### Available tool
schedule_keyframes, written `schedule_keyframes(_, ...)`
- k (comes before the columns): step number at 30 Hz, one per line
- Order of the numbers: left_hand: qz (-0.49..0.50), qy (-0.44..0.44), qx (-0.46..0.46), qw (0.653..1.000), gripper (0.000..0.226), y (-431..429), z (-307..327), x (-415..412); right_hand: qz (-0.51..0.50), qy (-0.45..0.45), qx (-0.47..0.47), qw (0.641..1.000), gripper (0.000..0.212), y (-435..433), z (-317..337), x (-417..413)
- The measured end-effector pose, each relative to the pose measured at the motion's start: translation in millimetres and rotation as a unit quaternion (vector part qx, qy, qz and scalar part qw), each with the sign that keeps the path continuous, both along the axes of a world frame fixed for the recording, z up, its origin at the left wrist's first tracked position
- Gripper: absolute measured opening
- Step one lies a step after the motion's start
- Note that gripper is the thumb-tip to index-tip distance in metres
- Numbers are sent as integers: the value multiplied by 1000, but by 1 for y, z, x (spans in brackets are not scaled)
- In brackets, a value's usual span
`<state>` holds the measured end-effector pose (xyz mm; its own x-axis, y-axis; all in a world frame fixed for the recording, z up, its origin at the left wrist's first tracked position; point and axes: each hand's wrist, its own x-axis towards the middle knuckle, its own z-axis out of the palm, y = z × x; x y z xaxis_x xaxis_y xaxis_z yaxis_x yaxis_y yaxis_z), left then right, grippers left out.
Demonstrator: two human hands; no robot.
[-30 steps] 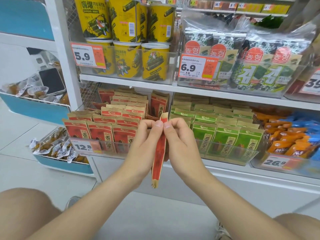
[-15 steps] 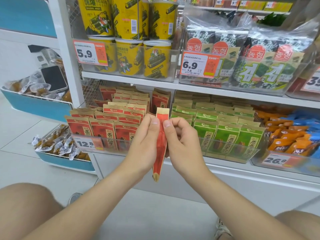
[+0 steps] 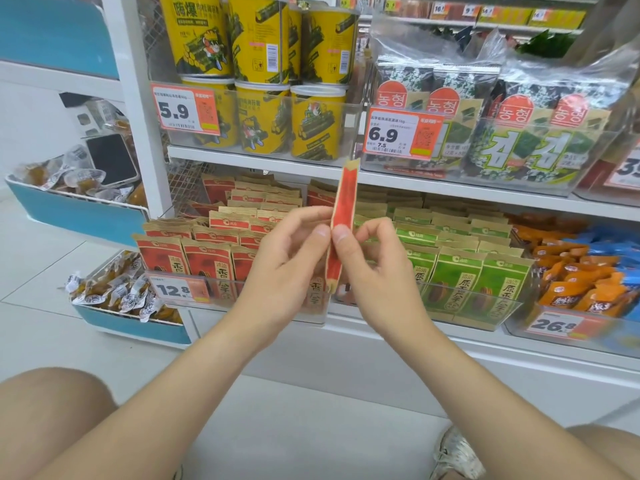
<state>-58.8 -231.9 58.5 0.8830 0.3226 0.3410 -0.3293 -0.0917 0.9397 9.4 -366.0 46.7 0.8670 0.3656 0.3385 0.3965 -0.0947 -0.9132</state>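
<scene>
A red and tan snack packet (image 3: 344, 199) stands edge-on and upright in front of the lower shelf. My left hand (image 3: 287, 261) and my right hand (image 3: 372, 265) pinch it between thumbs and fingers near its middle, one hand on each side. Its top end reaches up to the edge of the upper shelf. Its lower end sticks out below my fingers. Behind my hands a clear bin (image 3: 221, 294) holds rows of the same red packets (image 3: 204, 258).
Green packets (image 3: 453, 278) fill the bin to the right, then orange and blue ones (image 3: 585, 271). Yellow tubs (image 3: 263, 81) and seaweed bags (image 3: 519, 133) stand on the upper shelf. Blue baskets (image 3: 83, 216) of wrapped snacks sit at the left. My knees frame the white floor below.
The packet has risen between my fingers, so both hands now hold it lower down, near its middle instead of its top. The view has shifted slightly.
</scene>
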Motion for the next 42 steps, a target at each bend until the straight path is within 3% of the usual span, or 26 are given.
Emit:
schedule_keyframes(5,-60,18,38,997,51,-1,-4,-7,-3,12,-13,1000,43,-6,2,6)
schedule_keyframes(20,-105,77,-54,990,52,11,-7,-4,34,30,-48,998,48,-13,1,11)
schedule_keyframes(29,-101,75,-88,988,37,20,8,-3,46,3,-61,997,23,-17,8,11)
schedule_keyframes(31,-120,77,-94,985,22,20,12,-4,21,21,-48,998,50,-16,10,9)
schedule_keyframes(35,-108,104,-77,986,21,10,11,-7,-9,0,-58,998,100,-15,9,6)
schedule_keyframes(38,-57,112,-34,991,20,-1,3,-9,-6,-41,-113,993,111,-18,10,11)
schedule_keyframes(42,9,123,-69,990,19,-13,-10,-8,23,-65,-215,974,112,-28,14,18)
